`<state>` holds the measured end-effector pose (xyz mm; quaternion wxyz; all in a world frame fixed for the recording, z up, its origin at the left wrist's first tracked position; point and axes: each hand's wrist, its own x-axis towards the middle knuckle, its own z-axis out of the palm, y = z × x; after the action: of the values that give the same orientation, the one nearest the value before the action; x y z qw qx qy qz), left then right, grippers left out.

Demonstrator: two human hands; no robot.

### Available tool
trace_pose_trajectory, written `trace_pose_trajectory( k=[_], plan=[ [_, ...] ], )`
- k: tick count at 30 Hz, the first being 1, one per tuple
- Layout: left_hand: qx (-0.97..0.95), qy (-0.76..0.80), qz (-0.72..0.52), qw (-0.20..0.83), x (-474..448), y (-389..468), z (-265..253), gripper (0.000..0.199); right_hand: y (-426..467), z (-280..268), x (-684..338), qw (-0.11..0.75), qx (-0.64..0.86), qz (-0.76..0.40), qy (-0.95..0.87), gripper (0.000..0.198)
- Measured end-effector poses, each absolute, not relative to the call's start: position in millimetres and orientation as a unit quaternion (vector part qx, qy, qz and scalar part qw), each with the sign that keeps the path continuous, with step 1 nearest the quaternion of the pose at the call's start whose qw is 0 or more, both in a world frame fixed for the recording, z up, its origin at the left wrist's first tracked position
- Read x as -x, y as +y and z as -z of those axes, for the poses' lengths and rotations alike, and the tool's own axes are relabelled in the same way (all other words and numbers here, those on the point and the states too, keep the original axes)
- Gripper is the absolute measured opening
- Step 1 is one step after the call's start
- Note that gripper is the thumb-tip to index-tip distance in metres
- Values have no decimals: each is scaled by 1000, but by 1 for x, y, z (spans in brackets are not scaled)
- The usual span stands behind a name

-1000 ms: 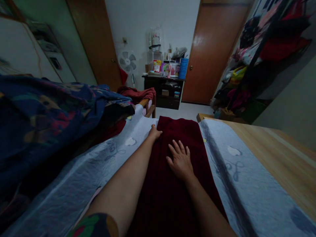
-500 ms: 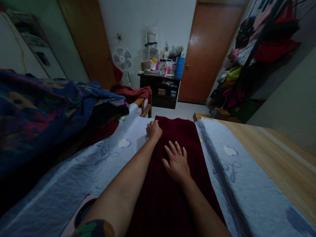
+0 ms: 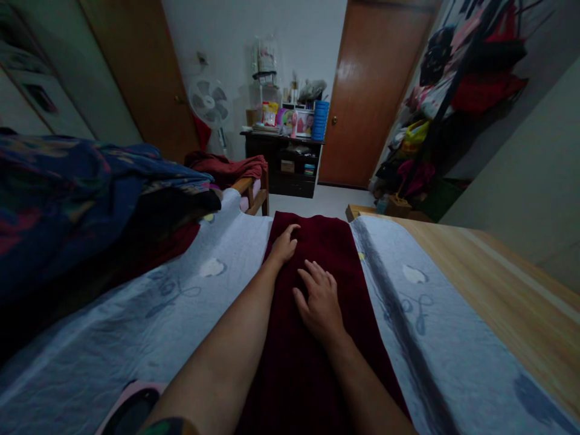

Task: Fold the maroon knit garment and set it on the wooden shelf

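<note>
1. I look down from the wearer's head into a dim room: a white wall (image 3: 240, 30), a brown wooden door (image 3: 374, 90) and a pale floor.
2. Nearest lies a pale grey-blue, quilted-looking printed cover (image 3: 194, 308), its right edge bordered by a light wood-grain board (image 3: 502, 266).
3. Along the cover's left edge I see a crumpled heap of dark blue patterned fabric (image 3: 90, 175).
4. A long, flat, plain maroon cloth (image 3: 296, 362) runs from the near edge to the far edge, between the cover's far corners.
5. Beyond the far edge stands a black cabinet (image 3: 260, 172). Its open shelves hold a small brown box (image 3: 287, 165); its top carries a blue ribbed cylinder (image 3: 320, 121), contents hidden from me, a framed picture (image 3: 304, 124) and a yellow-and-red packet (image 3: 270, 113).
6. The left hand (image 3: 284, 244), thumb and fingers parted, is over the cloth's far left part; the right hand (image 3: 321, 302), fingers loosely spread and bent, is over its middle. I cannot tell how firmly either touches.
7. A dark oval object with a pink border (image 3: 131, 411) lies near the cover's near left corner.
</note>
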<state>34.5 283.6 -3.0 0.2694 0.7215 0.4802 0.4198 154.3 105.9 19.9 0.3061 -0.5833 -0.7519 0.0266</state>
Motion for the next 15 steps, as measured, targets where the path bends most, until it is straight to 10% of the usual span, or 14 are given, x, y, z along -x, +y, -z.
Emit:
trace_pose_trajectory(
  k=[15],
  plan=[
    [-660, 478, -428, 391, -25, 286, -9, 42, 117, -31, -194, 365, 687, -183, -601, 36]
  ],
)
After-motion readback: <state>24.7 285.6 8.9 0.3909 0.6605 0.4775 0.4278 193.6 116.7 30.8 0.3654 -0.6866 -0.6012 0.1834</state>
